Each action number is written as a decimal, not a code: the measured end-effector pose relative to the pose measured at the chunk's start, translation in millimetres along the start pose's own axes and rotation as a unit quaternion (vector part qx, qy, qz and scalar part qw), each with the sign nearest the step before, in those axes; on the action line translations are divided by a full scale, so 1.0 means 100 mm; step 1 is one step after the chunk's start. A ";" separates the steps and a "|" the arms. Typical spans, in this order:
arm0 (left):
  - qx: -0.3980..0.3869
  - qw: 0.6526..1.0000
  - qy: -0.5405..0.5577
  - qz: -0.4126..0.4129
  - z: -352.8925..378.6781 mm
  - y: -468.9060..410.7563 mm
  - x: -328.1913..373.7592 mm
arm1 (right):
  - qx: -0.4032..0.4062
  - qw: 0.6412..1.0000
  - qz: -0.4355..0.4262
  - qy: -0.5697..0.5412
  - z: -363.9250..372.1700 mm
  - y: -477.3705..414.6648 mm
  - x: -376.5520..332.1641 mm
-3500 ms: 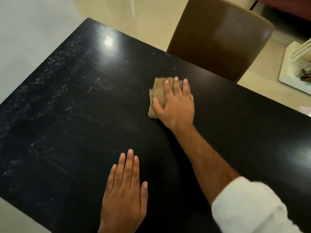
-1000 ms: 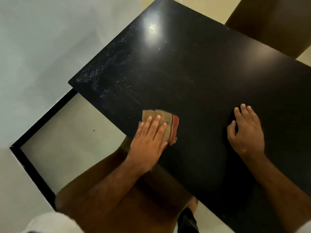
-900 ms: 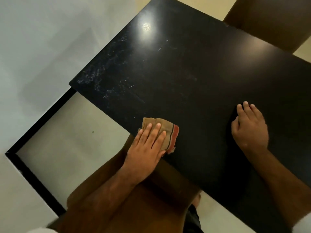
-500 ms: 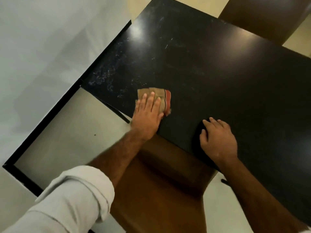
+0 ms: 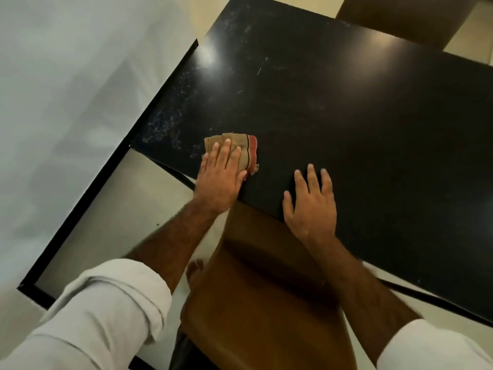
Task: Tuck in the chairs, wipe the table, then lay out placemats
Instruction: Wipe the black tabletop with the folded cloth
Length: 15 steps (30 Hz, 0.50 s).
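A glossy black table [image 5: 360, 124] fills the right and middle of the view, with pale smears near its left corner. My left hand [image 5: 221, 177] presses flat, fingers straight, on a folded tan cloth [image 5: 246, 149] with a red stripe, close to the table's near edge. My right hand [image 5: 312, 206] rests flat on the tabletop, fingers spread, a short way to the right of the cloth. A brown chair [image 5: 264, 297] stands below my arms, its front under the table's near edge.
A second brown chair [image 5: 400, 14] stands at the far side of the table, top right. A white wall [image 5: 66, 102] runs along the left, with a black strip [image 5: 88, 188] along its base. Pale floor [image 5: 128, 196] shows between the wall and the table.
Since 3.5 s ago the cloth has passed from my right hand to my left. In the last second my left hand slid the cloth near the left corner, and my right hand shifted left.
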<state>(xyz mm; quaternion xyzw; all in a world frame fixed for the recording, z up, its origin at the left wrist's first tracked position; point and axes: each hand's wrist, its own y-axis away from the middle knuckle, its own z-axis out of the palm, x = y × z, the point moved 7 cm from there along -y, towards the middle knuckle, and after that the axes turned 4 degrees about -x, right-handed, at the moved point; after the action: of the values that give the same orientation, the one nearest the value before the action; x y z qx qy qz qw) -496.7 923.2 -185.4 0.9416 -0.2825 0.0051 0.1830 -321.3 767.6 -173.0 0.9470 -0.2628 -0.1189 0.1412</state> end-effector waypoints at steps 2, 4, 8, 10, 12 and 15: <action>-0.005 1.000 -0.002 0.020 0.06 0.12 0.08 | 0.025 0.999 0.011 -0.024 -0.02 -0.22 -0.11; -0.017 0.998 -0.014 0.065 0.15 0.37 0.17 | 0.040 0.998 0.032 -0.048 -0.02 -0.40 -0.21; -0.059 0.986 -0.048 0.145 0.19 0.55 0.00 | 0.060 0.996 0.068 -0.028 0.04 -0.47 -0.29; -0.062 0.984 -0.077 0.151 0.04 0.21 -0.27 | 0.061 0.995 0.080 -0.020 0.06 -0.47 -0.32; -0.033 0.989 -0.087 0.114 -0.20 -0.31 -0.59 | 0.068 0.994 0.088 -0.010 0.05 -0.47 -0.34; -0.013 0.995 -0.061 0.074 -0.41 -0.83 -1.01 | 0.081 0.991 0.101 -0.007 0.02 -0.45 -0.38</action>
<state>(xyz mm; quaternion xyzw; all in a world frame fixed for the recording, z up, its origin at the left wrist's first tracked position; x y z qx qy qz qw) -533.5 1055.7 -187.0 0.9144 -0.3620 -0.0428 0.1762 -332.8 824.7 -184.1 0.9229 -0.3673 -0.0890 0.0733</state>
